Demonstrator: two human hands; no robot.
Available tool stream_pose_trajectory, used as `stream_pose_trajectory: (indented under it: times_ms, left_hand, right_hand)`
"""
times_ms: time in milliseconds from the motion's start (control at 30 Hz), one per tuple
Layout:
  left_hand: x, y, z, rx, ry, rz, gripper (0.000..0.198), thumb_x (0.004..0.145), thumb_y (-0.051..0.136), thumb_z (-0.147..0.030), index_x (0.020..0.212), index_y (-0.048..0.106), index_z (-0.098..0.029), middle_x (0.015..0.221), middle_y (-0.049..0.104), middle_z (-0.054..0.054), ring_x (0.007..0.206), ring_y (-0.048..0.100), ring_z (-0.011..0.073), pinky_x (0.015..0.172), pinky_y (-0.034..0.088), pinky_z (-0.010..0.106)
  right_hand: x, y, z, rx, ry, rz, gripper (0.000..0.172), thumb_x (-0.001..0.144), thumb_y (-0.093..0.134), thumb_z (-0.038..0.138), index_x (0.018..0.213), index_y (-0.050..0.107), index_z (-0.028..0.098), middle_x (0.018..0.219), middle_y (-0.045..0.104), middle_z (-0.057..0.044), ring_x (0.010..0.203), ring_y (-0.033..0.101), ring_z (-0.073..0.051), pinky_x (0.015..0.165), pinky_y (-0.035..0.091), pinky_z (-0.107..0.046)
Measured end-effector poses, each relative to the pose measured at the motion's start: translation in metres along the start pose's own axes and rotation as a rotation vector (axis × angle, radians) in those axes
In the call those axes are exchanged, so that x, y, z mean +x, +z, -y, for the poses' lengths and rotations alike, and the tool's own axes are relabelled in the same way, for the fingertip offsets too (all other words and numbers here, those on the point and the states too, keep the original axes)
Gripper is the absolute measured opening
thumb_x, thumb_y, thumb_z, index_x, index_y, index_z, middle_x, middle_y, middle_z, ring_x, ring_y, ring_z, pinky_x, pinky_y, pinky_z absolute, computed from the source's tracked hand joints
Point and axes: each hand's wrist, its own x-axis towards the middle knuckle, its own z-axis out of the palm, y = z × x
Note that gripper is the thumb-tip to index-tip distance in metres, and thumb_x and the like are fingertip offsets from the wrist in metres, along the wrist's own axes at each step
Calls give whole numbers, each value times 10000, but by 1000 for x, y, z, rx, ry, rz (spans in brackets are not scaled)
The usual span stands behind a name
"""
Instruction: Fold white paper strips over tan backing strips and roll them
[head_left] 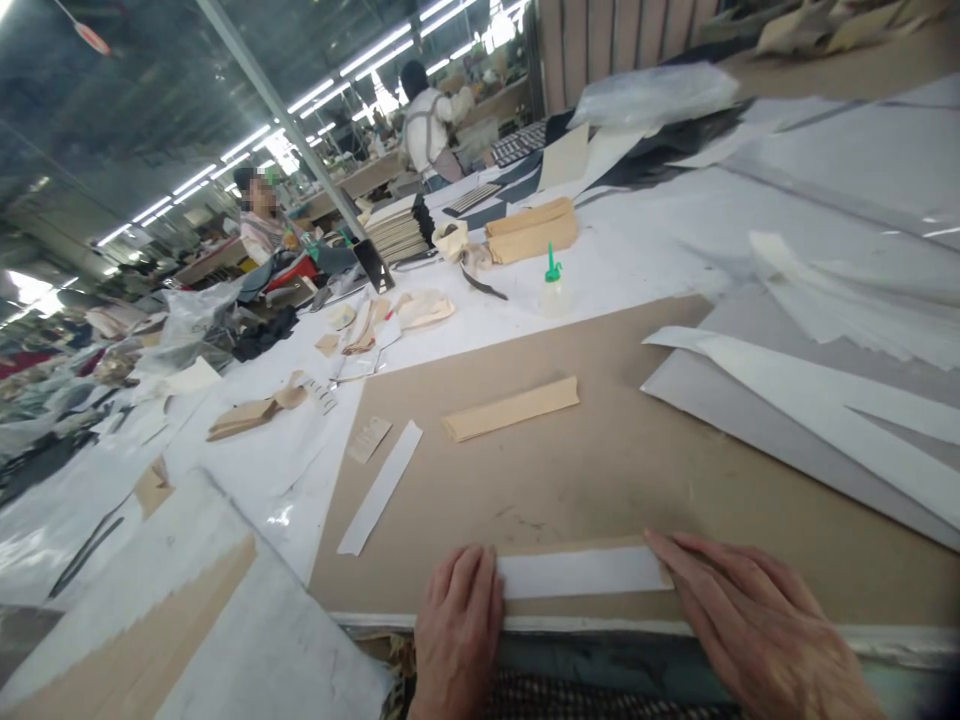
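Note:
A white strip (581,574) lies over a tan piece, whose edge shows along its top and right end, near the front edge of the brown board (600,480). My left hand (461,610) rests flat at the strip's left end, its fingers side by side and pointing forward. At the right end, my right hand (742,600) lies with its fingers stretched out and the fingertips on the strip's corner. Another white strip (380,488) lies slanted at the board's left. Folded tan strips (512,408) are further back in the middle.
A small bottle with a green nozzle (553,285) stands behind the board. White and grey sheets (810,420) cover the right side. A white sheet with a tan band (187,600) is at the front left. Two people (429,125) are in the background.

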Motion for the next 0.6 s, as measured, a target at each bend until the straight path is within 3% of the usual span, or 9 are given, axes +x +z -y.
stream_pose_trajectory:
  times_ms: [133, 267, 400, 500, 600]
  left_hand:
    - [-19, 4, 17, 53, 43, -15, 347, 982, 513, -153, 1324, 570, -137, 1238, 675, 111, 1159, 608, 247, 973, 503, 402]
    - [-34, 11, 20, 89, 85, 22, 427, 969, 514, -127, 1396, 523, -155, 1311, 665, 103, 1194, 607, 242, 1017, 443, 423]
    - [-45, 10, 18, 77, -14, 0, 446, 974, 500, -146, 1418, 499, -190, 1345, 655, 88, 1241, 572, 274, 995, 430, 467]
    - [-39, 5, 12, 58, -81, -25, 356, 977, 514, -197, 1329, 572, -201, 1295, 683, 80, 1243, 551, 309, 1000, 409, 511]
    - [-13, 3, -11, 3, -79, -47, 237, 969, 542, -238, 1183, 641, -212, 1283, 679, 83, 1298, 500, 335, 1040, 373, 535]
  right_hand:
    - [0, -5, 5, 16, 59, 56, 422, 999, 367, 106, 1395, 509, 143, 1212, 694, -92, 1173, 577, -265, 982, 399, -474]
    - [2, -10, 12, 32, 137, 91, 437, 982, 394, 66, 1402, 494, 138, 1210, 691, -104, 1200, 556, -263, 993, 395, -472]
    - [4, -13, 15, 70, 178, 58, 421, 993, 419, 65, 1402, 493, 131, 1170, 702, -102, 1181, 557, -250, 1006, 384, -449]
    - [4, -11, 16, 94, 201, 25, 410, 992, 422, 56, 1387, 504, 129, 1153, 703, -103, 1172, 553, -244, 1001, 380, -437]
    - [2, -7, 18, 91, 215, 2, 431, 976, 412, 33, 1389, 499, 122, 1159, 699, -107, 1181, 545, -253, 1010, 370, -451]
